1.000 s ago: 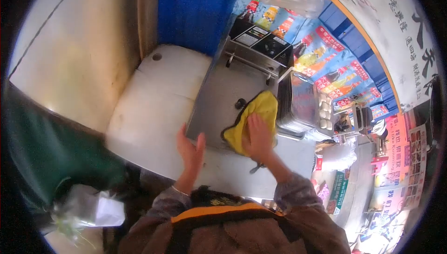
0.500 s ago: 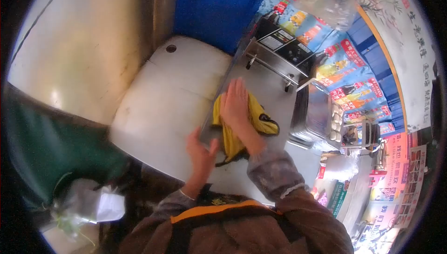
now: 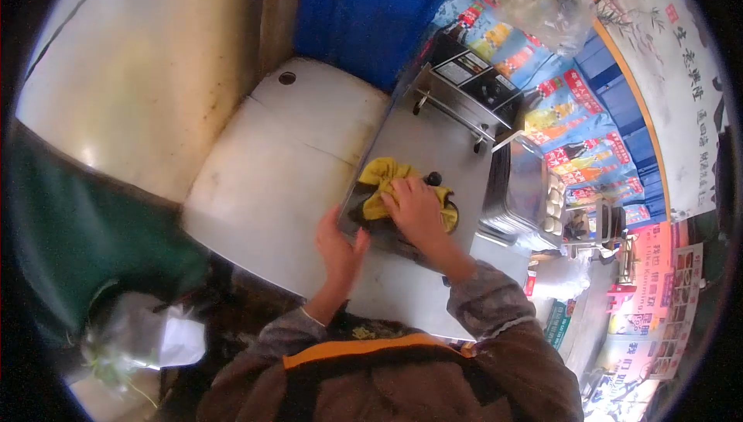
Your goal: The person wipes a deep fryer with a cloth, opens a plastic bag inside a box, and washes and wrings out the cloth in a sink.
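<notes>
My right hand (image 3: 416,211) presses on a bunched yellow cloth (image 3: 381,172), its fingers curled into the fabric. The cloth has dark edging and lies on the grey metal surface (image 3: 457,160). A small black knob (image 3: 433,179) shows just beyond my right fingers. My left hand (image 3: 339,253) is held to the left of the cloth, near the edge of the metal surface, with thumb and fingers apart and nothing in it.
A white tabletop (image 3: 271,151) adjoins on the left. Behind stands a black and steel appliance (image 3: 476,85). Stacked metal trays (image 3: 515,190) and a carton of eggs (image 3: 552,204) are to the right. A plastic bag (image 3: 553,15) hangs above; another bag (image 3: 147,329) sits lower left.
The yellow cloth went from spread out to bunched up under my right hand. That hand moved left, then back slightly toward me, with its fingers now curled. The view has shifted.
</notes>
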`<state>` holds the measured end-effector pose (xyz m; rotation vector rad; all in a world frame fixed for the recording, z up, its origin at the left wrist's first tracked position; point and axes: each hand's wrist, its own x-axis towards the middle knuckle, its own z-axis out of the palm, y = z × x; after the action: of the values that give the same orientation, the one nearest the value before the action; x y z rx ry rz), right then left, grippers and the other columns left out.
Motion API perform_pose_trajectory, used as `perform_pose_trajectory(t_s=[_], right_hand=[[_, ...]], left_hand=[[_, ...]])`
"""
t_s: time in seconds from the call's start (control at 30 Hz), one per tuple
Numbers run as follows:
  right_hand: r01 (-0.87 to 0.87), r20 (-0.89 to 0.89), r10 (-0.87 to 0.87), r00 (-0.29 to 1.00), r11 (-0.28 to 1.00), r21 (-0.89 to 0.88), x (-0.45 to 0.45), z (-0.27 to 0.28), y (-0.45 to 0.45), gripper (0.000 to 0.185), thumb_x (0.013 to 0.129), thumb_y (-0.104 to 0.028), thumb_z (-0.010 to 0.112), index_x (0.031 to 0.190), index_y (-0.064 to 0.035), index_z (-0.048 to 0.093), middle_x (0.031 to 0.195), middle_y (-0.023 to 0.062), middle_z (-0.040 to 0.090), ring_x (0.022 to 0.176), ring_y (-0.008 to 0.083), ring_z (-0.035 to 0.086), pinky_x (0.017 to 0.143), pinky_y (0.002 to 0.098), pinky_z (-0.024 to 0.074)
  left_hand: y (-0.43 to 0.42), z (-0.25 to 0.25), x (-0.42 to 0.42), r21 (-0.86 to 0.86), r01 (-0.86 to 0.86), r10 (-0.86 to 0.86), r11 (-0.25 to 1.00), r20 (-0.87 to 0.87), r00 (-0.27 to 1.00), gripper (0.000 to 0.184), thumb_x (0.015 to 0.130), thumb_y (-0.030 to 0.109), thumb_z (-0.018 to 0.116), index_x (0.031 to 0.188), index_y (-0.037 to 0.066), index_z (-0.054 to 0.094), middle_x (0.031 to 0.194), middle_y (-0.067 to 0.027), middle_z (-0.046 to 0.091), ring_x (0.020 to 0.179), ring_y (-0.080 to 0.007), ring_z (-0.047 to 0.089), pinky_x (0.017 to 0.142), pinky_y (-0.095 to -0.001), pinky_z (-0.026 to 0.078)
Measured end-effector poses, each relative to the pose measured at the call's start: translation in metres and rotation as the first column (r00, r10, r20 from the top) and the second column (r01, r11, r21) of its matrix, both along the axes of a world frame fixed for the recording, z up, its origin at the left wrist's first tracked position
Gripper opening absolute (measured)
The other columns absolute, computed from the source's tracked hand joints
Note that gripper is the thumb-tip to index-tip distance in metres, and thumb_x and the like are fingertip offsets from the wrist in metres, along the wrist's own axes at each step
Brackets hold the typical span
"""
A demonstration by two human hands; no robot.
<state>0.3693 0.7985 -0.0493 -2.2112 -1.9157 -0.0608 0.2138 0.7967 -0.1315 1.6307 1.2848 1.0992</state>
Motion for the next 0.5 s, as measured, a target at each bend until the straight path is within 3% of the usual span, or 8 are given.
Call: perform_pose_trajectory(t_s=[0.1,0.17,0.23,0.33,0.43,0.5], right_hand=[[0.103,0.067,-0.096,0.993,0.987,-0.12,0.006,-0.005,0.041,0.028,0.084,-0.034,0.051,0.093,-0.0075,0.053,0.091,0.0166,0.06,0.08,0.0359,0.059,0.07,0.0464,0.0458],[0.215,-0.04,-0.22,0.975,0.97,-0.11,0.021,-0.011,0.079,0.03,0.087,-0.035,0.046,0.09,-0.006,0.053,0.089,0.0189,0.061,0.075,0.0373,0.06,0.067,0.0481,0.0469],[0.25,0.069,-0.248,0.966,0.968,-0.022,0.043,-0.016,0.114,0.03,0.088,-0.033,0.046,0.09,-0.0037,0.051,0.078,0.0172,0.063,0.071,0.0342,0.063,0.059,0.0458,0.05],[0.314,0.16,-0.312,0.936,0.949,0.017,0.073,-0.015,0.146,0.031,0.088,-0.033,0.044,0.091,-0.0032,0.052,0.078,0.0146,0.064,0.07,0.0327,0.064,0.059,0.0445,0.0505],[0.398,0.192,-0.396,0.898,0.917,0.028,0.07,-0.007,0.148,0.03,0.088,-0.032,0.044,0.09,-0.0037,0.054,0.081,0.0146,0.064,0.072,0.0313,0.064,0.06,0.0437,0.0511],[0.172,0.284,-0.149,0.947,0.983,-0.06,0.055,-0.012,0.134,0.027,0.087,-0.03,0.045,0.085,-0.0047,0.055,0.08,0.0145,0.064,0.071,0.0327,0.064,0.059,0.0441,0.051]], left_hand=[[0.003,0.0,0.001,0.018,-0.021,0.021,1.0,-0.012,1.0,0.063,0.067,0.015,0.07,0.121,-0.001,0.041,0.115,-0.0177,0.048,0.109,-0.0336,0.044,0.094,-0.0409,0.032],[0.001,0.002,0.0,0.024,-0.026,0.027,0.999,-0.03,0.999,0.062,0.068,0.016,0.071,0.12,-0.002,0.041,0.114,-0.018,0.048,0.108,-0.0336,0.044,0.093,-0.0407,0.033],[0.002,0.009,-0.002,0.042,-0.027,0.029,0.999,-0.05,0.998,0.062,0.069,0.018,0.071,0.12,-0.002,0.042,0.114,-0.0183,0.048,0.107,-0.0337,0.045,0.092,-0.0405,0.034],[0.003,0.009,-0.005,-0.008,0.002,-0.003,1.0,-0.041,0.999,0.062,0.07,0.02,0.072,0.119,-0.002,0.042,0.113,-0.0185,0.049,0.105,-0.034,0.045,0.091,-0.0404,0.035],[0.003,0.011,-0.005,0.061,-0.02,0.025,0.998,-0.082,0.996,0.062,0.069,0.02,0.072,0.119,-0.003,0.042,0.112,-0.0183,0.049,0.105,-0.0338,0.046,0.091,-0.0404,0.035],[0.003,0.006,-0.002,0.029,-0.023,0.025,0.999,-0.052,0.998,0.062,0.069,0.019,0.072,0.119,-0.003,0.042,0.112,-0.0181,0.049,0.105,-0.0334,0.046,0.091,-0.0403,0.035]])
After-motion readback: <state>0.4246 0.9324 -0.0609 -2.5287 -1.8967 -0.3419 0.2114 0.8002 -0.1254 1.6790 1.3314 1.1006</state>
